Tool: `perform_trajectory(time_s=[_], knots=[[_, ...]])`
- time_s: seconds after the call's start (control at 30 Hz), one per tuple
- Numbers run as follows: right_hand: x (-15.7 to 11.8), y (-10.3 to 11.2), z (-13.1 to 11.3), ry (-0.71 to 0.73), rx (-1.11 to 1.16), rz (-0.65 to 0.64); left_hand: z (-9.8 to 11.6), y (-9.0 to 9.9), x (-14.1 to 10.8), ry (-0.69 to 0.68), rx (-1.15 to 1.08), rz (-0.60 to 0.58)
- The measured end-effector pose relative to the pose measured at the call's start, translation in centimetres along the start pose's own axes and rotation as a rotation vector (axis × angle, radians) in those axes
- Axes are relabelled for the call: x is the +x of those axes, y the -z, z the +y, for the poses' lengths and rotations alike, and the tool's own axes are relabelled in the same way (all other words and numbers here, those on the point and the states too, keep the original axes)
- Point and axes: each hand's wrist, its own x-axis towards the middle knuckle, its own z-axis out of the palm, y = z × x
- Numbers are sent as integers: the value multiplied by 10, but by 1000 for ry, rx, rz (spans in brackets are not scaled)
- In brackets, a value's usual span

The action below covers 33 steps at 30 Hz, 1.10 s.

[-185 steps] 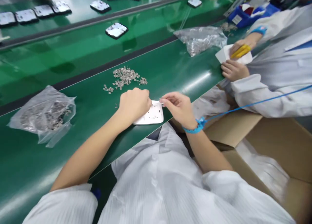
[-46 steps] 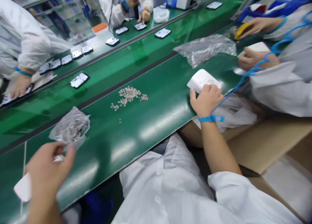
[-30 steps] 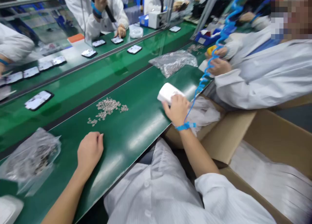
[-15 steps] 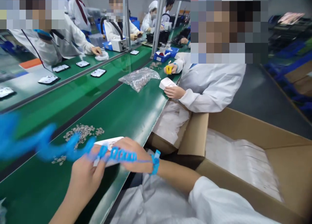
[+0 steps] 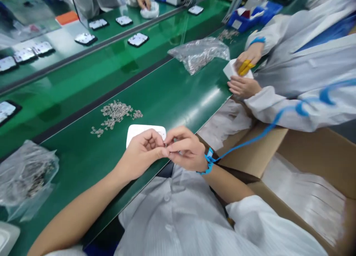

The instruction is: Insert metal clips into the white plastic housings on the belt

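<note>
My left hand and my right hand meet fingertip to fingertip above the front edge of the green bench. Between their pinched fingers shows a tiny metal piece, too small to make out its shape. A white plastic cover with rounded corners lies on the bench just behind my left hand, which hides its near part. Further back is a loose pile of small metal parts. A blue wrist strap with a coiled cord circles my right wrist.
Bags of metal parts lie at left and at the back. Cardboard boxes stand at right. A co-worker's hands hold a white box and a yellow tool. Dark-edged units sit on the far line.
My hands have come off the white cover, which now rests on the bench, and pinch together. The blue cord has swung to the right. The view has turned, and the co-worker's yellow tool is at the white box.
</note>
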Motion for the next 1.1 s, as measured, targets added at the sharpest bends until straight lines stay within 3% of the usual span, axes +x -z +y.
perform_trajectory(time_s=[0.13, 0.2, 0.27, 0.4, 0.6, 0.83, 1.0, 1.1], knots=[[11, 4, 11, -293, -34, 2, 7, 26, 5, -223, 572, 328], [19, 6, 20, -443, -99, -46, 9, 42, 8, -276, 861, 383], [27, 6, 27, -520, -219, -146, 8, 53, 13, -258, 1047, 289], [31, -4, 31, -514, -444, -328, -2, 58, 22, -165, 1272, 64], [27, -22, 35, -550, -524, -340, -6, 54, 26, -136, 1266, 15], [43, -25, 44, -637, -577, -438, -3, 55, 29, -86, 1184, 16], [48, -17, 59, -640, -546, -518, -5, 48, 34, 8, 1247, 88], [37, -12, 60, -583, -460, -448, -8, 43, 38, 64, 1325, 171]])
